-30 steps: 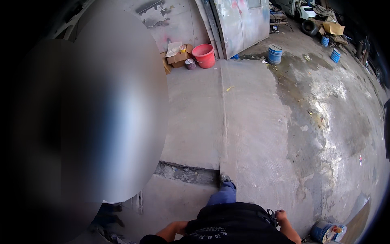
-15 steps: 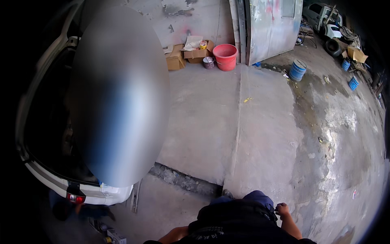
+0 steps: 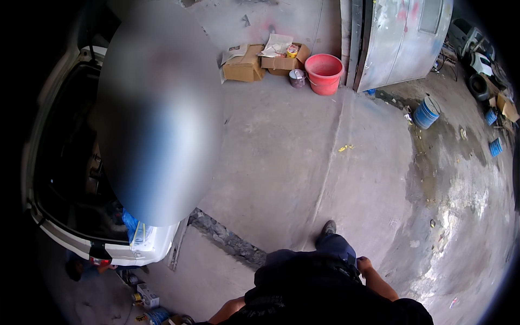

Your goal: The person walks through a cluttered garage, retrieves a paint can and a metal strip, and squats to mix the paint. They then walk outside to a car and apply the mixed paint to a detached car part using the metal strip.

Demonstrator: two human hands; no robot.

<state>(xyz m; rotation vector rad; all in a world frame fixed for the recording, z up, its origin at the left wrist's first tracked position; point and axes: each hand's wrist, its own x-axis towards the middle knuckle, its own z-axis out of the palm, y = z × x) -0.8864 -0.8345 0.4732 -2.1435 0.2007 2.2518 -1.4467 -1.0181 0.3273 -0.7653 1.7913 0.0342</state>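
My right hand [image 3: 364, 265] hangs beside my right thigh with its fingers curled in; whether anything is inside them is hidden. On the other side, only my left forearm [image 3: 230, 309] shows, and the hand itself is out of sight behind my dark top. One dark shoe [image 3: 329, 227] is planted ahead of me on the concrete floor. To the left stands a white car [image 3: 116, 252] with its rear opening exposed and dark inside. A crumpled blue sheet [image 3: 130, 223] lies at its rear corner. Neither hand touches any of these.
A blurred oval hides much beside the car. Someone crouches [image 3: 81, 269] behind its bumper, near a white box [image 3: 149, 295]. A rubble-filled trench [image 3: 225, 238] crosses the floor. Ahead are cardboard boxes [image 3: 244, 65], a red tub [image 3: 324, 76], a metal door [image 3: 398, 43] and a blue drum [image 3: 426, 112].
The tub, door and drum have shifted right and grown slightly larger in view. A shoe has come forward from under me. My right hand has swung in closer to my thigh.
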